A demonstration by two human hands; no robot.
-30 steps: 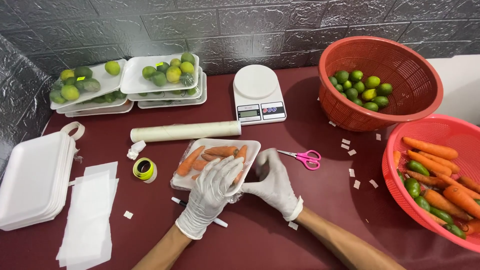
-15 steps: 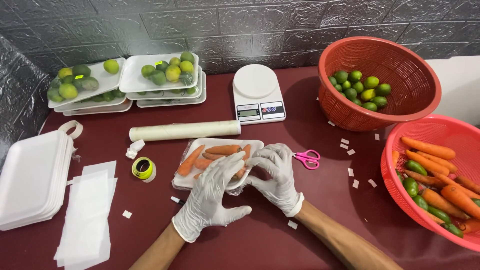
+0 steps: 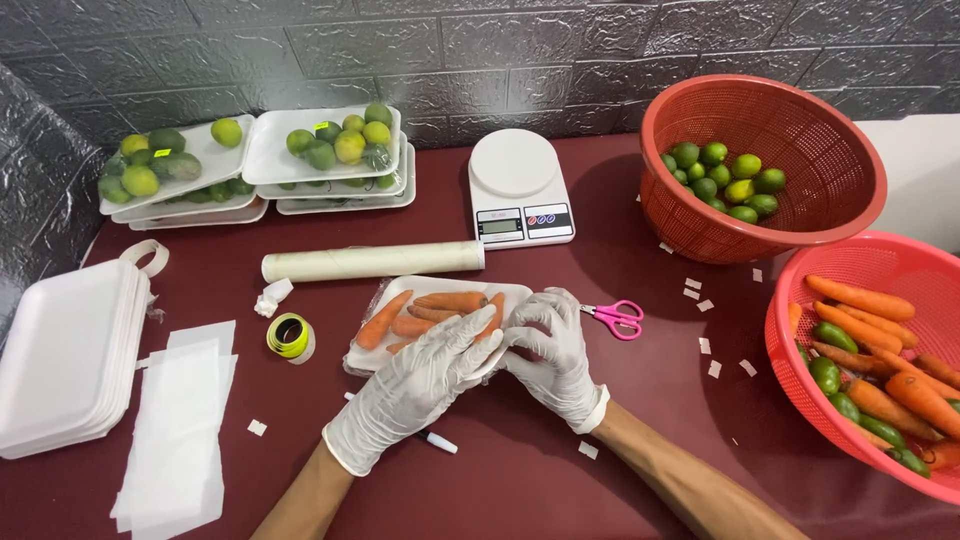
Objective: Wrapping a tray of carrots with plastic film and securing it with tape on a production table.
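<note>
A dark maroon tabletop (image 3: 520, 480) ran up to a grey brick-pattern wall. At its middle lay a white foam tray of carrots (image 3: 425, 312), its long axis left to right, directly ahead of both gloved hands. The left hand (image 3: 418, 385) lay spread flat over the tray's near edge; the right hand (image 3: 553, 345) pinched its right end, fingers curled together.
</note>
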